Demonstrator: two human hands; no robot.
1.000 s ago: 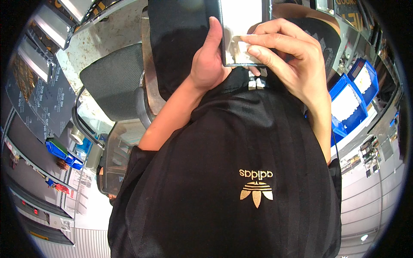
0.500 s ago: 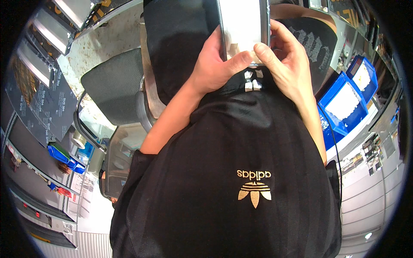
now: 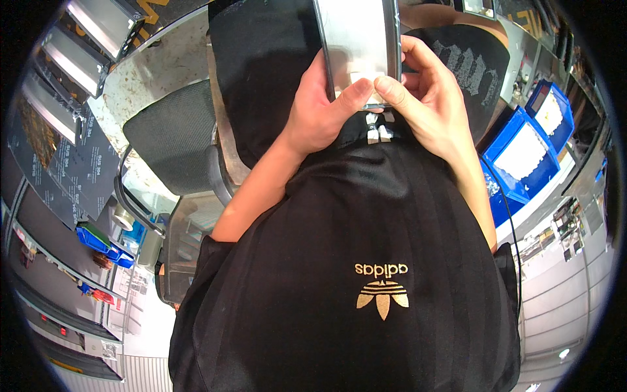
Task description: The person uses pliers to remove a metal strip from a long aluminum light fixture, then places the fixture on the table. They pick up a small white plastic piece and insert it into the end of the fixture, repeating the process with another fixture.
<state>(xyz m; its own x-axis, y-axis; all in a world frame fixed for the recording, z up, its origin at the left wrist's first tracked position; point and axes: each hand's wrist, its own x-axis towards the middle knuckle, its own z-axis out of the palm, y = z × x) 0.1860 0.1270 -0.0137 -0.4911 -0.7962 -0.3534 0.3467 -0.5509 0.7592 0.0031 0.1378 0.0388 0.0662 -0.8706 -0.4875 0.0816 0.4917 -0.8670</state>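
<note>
Between my two hands is a long shiny metal tray-like panel (image 3: 360,36) with dark raised edges, its far end cut off by the top of the picture. My left hand (image 3: 318,108) grips its left edge near the close end, fingers hidden beneath. Against the right edge, my right hand (image 3: 428,98) has its fingers curled round the side. Both thumbs nearly meet over the near end, beside a small pale piece (image 3: 356,78) on the panel; its kind I cannot make out. Just below, several small white pieces (image 3: 377,130) lie on the dark cloth at my waist.
Similar metal panels (image 3: 98,29) stand at the upper left. A black mesh chair (image 3: 171,140) is left of me. Blue bins (image 3: 522,157) with white contents sit at the right, and a thin black cable (image 3: 514,245) runs down beside my right arm.
The panel and both hands have shifted slightly left and down in the picture. The right hand's fingers still wrap the edge, and the thumbs have come closer together.
</note>
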